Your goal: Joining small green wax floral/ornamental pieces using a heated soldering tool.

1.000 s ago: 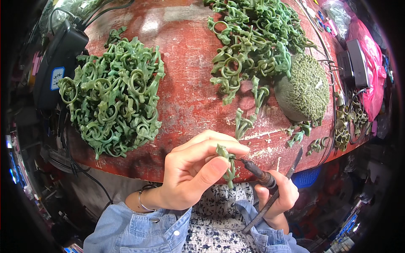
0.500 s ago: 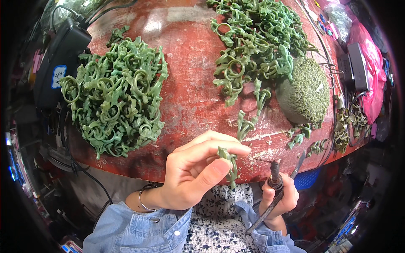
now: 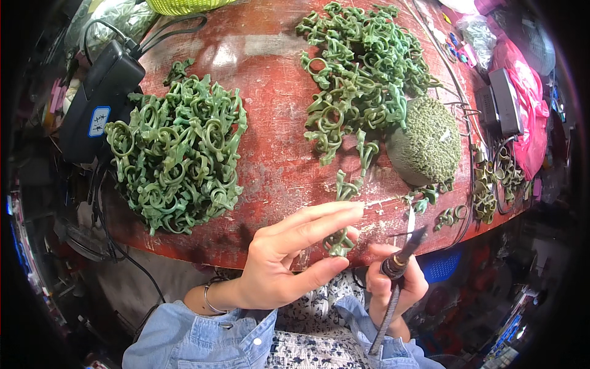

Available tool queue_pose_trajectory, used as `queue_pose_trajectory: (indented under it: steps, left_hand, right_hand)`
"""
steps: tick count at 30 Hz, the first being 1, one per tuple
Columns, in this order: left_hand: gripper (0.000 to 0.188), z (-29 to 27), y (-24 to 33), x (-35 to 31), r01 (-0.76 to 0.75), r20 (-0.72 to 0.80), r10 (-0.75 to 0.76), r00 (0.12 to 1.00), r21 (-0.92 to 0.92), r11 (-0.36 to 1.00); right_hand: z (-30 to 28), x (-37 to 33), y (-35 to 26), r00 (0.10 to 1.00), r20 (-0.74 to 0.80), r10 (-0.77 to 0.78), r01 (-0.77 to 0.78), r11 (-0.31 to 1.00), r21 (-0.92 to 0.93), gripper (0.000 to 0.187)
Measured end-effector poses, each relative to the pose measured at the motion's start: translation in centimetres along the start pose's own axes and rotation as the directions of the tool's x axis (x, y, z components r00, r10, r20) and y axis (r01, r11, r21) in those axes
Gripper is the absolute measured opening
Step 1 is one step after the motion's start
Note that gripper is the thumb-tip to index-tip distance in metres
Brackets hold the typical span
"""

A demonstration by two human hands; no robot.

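Note:
My left hand (image 3: 295,252) holds a small green wax ring piece (image 3: 337,243) with its fingers, the thumb standing a little off it. In my right hand (image 3: 399,280) is a dark pen-like tool (image 3: 394,265) with a grey cord running down from it. A slim pale blade (image 3: 411,220) also sticks up by that hand; its grip is hidden. Just beyond my left fingertips lies a green ring piece (image 3: 346,186) on the red table.
Piles of green ring pieces lie at the left (image 3: 178,154) and far right (image 3: 362,67) of the worn red table (image 3: 270,141). A rough green lump (image 3: 427,141) is beside the right pile. A black device (image 3: 101,101) stands left; a pink bag (image 3: 522,104) lies right.
My left thumb has moved away from the index finger, and the ring piece has turned between the fingers. The pen-like tool has swung in my right hand, its dark end now pointing up and right.

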State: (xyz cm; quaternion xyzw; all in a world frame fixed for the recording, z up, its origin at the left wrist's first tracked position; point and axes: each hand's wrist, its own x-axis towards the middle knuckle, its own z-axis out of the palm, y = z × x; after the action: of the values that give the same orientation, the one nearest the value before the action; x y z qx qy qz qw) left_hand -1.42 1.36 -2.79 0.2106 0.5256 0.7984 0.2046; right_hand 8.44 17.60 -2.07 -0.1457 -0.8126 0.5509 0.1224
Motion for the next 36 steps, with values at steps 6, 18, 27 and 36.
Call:
queue_pose_trajectory:
  steps: [6,18,27,36]
  left_hand:
    - [0.058,0.8,0.7,-0.3,0.046,-0.053,-0.044,0.998,0.036,0.998]
    - [0.061,0.0,1.4,-0.7,0.262,0.132,-0.229,0.964,-0.356,0.897]
    - [0.055,-0.5,1.0,-0.6,0.324,0.146,-0.289,0.946,-0.371,0.87]
    - [0.048,-0.9,0.3,-0.6,0.165,-0.054,-0.178,0.983,-0.184,0.969]
  right_hand:
    - [1.3,1.9,-3.0,0.982,0.187,0.024,-0.048,0.991,0.122,0.036]
    - [2.2,1.5,-4.0,0.961,0.142,0.237,-0.274,0.886,0.374,0.015]
    - [2.4,1.7,-3.6,0.956,0.131,0.263,-0.294,0.846,0.445,0.014]
    - [0.0,0.8,0.3,0.993,0.032,-0.11,0.113,0.988,-0.109,0.046]
